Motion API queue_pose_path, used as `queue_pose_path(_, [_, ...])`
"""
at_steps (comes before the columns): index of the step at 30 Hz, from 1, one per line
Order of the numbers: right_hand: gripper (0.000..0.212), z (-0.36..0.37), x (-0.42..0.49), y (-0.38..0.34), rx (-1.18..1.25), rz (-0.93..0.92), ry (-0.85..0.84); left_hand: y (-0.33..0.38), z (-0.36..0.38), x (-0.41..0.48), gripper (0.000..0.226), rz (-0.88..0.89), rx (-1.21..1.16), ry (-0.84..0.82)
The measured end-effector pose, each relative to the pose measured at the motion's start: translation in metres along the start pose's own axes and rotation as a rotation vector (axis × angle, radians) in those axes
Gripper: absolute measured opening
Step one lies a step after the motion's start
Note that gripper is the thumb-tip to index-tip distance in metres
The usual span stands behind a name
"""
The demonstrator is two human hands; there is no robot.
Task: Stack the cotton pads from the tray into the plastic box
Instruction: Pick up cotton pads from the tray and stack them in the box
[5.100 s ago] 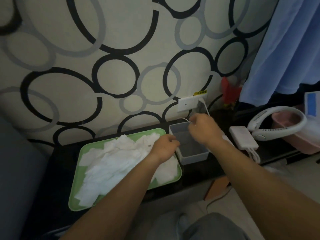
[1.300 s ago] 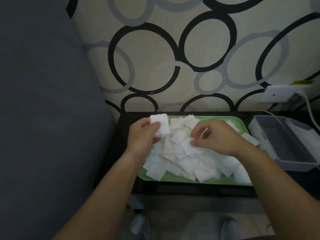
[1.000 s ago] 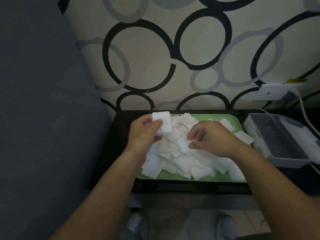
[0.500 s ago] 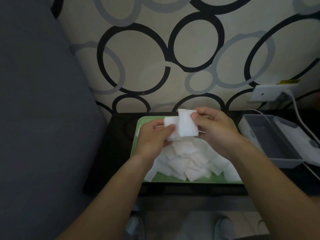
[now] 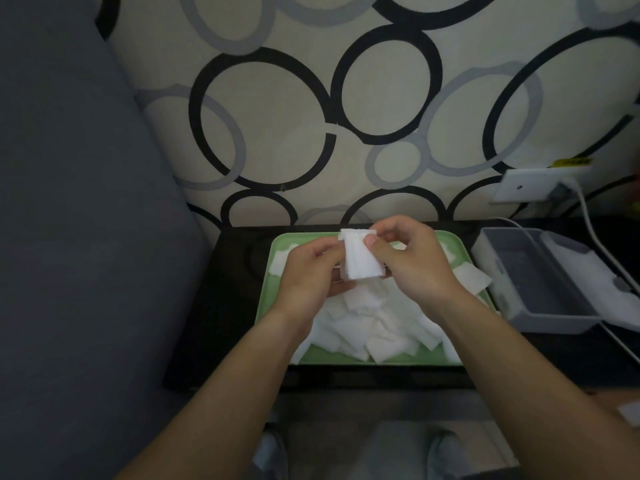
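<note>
A green tray on a black table holds a loose heap of white cotton pads. Above the tray's far half I hold a small stack of pads between both hands. My left hand grips the stack from the left and underneath. My right hand pinches its top right edge with thumb and fingers. The grey plastic box stands open to the right of the tray, its lid folded out to the right; nothing shows inside it.
A dark grey sofa arm fills the left side. A wall socket with a white cable sits behind the box. The black table edge runs along the front, and my knees are below it.
The pad my right hand lifted from the heap now lies against the left hand's stack, and both hands hold the stack together slightly farther right over the tray.
</note>
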State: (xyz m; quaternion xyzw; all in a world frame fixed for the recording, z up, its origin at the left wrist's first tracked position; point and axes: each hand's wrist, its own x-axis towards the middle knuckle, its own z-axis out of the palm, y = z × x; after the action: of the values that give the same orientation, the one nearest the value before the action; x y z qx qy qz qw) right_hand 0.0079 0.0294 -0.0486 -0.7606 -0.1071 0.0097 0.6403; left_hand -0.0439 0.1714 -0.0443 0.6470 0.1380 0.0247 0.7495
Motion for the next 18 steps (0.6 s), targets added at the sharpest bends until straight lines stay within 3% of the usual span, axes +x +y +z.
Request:
queue_pose_path(5, [0.004, 0.003, 0.001, 0.004, -0.145, -0.039, 0.048, 0.001, -0.001, -0.001, 0.017, 0.004, 0.002, -0.005])
queue_pose_path(8, [0.009, -0.006, 0.003, 0.005, -0.261, -0.035, 0.053, -0.002, -0.007, 0.002, 0.013, 0.041, 0.026, 0.092])
queue_pose_path(12, [0.01, -0.019, -0.002, 0.004, -0.462, -0.095, -0.281, -0.001, -0.021, 0.01, 0.011, 0.026, 0.0, 0.238])
queue_pose_path(14, [0.031, -0.016, -0.008, 0.005, -0.68, -0.099, -0.439, -0.002, -0.027, 0.012, 0.01, 0.023, 0.003, 0.255])
queue_pose_path(16, [0.05, -0.011, -0.012, 0.007, -0.863, -0.119, -0.486, -0.003, -0.029, 0.012, 0.011, 0.02, 0.008, 0.254])
queue_pose_path(18, [0.049, -0.008, -0.013, 0.009, -0.9, -0.144, -0.466, -0.003, -0.029, 0.012, 0.01, 0.017, 0.01, 0.25])
